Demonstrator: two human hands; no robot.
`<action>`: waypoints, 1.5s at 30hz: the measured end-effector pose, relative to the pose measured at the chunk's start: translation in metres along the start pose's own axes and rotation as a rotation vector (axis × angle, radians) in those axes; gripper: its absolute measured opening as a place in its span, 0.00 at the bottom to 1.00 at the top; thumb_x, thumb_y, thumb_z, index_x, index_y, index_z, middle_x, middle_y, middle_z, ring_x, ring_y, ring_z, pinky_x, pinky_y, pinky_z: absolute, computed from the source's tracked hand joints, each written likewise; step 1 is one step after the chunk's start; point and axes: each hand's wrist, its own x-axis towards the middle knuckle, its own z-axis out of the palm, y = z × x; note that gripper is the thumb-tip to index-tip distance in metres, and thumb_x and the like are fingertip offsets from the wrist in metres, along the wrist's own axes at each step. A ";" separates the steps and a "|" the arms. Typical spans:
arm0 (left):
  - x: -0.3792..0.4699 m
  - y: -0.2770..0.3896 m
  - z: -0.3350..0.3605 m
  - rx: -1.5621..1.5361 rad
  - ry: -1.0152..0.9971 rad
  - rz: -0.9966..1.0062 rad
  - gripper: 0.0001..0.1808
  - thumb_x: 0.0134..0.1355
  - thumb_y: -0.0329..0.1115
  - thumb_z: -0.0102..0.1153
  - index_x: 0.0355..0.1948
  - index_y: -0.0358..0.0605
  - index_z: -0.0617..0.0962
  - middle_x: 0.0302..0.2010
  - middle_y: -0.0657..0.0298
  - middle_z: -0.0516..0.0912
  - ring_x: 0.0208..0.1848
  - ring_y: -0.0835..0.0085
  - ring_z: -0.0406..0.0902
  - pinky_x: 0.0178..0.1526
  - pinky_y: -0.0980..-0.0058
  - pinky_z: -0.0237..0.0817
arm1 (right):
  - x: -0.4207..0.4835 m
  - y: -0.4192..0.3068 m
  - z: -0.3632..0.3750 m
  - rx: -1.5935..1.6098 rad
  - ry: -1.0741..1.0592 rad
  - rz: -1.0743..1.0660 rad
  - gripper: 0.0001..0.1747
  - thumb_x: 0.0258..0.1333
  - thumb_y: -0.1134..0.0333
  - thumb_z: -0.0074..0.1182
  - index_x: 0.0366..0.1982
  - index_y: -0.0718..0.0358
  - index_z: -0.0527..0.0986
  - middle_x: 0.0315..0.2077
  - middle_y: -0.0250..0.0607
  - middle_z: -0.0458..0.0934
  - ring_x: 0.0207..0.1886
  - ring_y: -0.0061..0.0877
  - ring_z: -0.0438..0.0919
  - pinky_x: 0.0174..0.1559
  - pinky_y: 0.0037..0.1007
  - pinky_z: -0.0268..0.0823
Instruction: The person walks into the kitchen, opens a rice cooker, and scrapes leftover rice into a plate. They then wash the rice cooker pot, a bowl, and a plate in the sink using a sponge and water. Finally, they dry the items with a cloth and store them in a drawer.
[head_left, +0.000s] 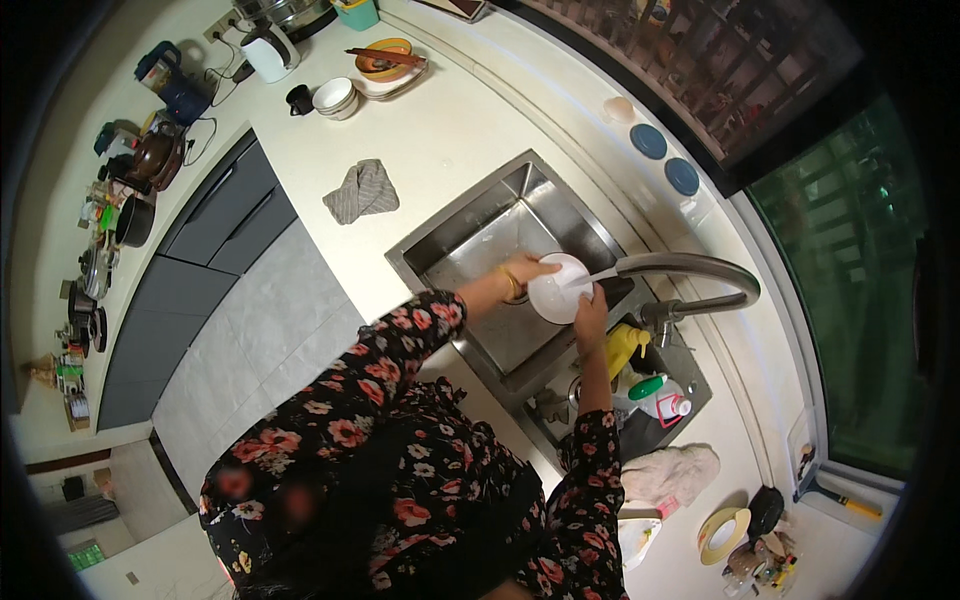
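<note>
Both my hands hold a white dish (553, 298), a small bowl or plate, tilted over the stainless steel sink basin (480, 330). My left hand (527, 271), with a gold-coloured bracelet at the wrist, grips its upper left rim with the thumb on the inner face. On the opposite side, my right hand (591, 319) clasps the lower right rim. Water runs onto the dish from the curved metal faucet (694, 264). The fingers under the dish are hidden.
A side basin holds a yellow bottle (622, 349) and a white bottle (670, 405). A striped cloth (364, 193) lies on the counter left of the sink. Beyond it stand stacked white bowls (335, 97) and an orange bowl (384, 64) with chopsticks. A pale towel (671, 474) rests at right.
</note>
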 end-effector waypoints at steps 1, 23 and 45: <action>0.004 -0.020 0.005 -0.157 -0.036 -0.023 0.23 0.47 0.40 0.61 0.40 0.33 0.72 0.36 0.57 0.76 0.37 0.71 0.75 0.34 0.75 0.69 | -0.002 -0.001 -0.001 -0.066 0.081 -0.124 0.24 0.47 0.75 0.36 0.50 0.68 0.58 0.48 0.55 0.62 0.52 0.42 0.61 0.53 0.33 0.52; -0.011 0.035 -0.014 0.741 -0.189 0.617 0.27 0.53 0.28 0.50 0.55 0.47 0.60 0.43 0.59 0.72 0.40 0.71 0.72 0.41 0.76 0.63 | 0.020 0.034 0.030 0.055 0.251 -0.077 0.22 0.51 0.57 0.44 0.29 0.75 0.71 0.21 0.47 0.74 0.17 0.31 0.74 0.17 0.27 0.68; -0.034 -0.020 -0.054 0.856 0.476 0.191 0.23 0.45 0.25 0.42 0.47 0.40 0.67 0.40 0.48 0.74 0.45 0.55 0.71 0.46 0.67 0.62 | 0.025 -0.023 0.038 0.708 0.019 0.274 0.12 0.48 0.67 0.51 0.18 0.58 0.61 0.10 0.25 0.56 0.11 0.13 0.55 0.14 0.18 0.50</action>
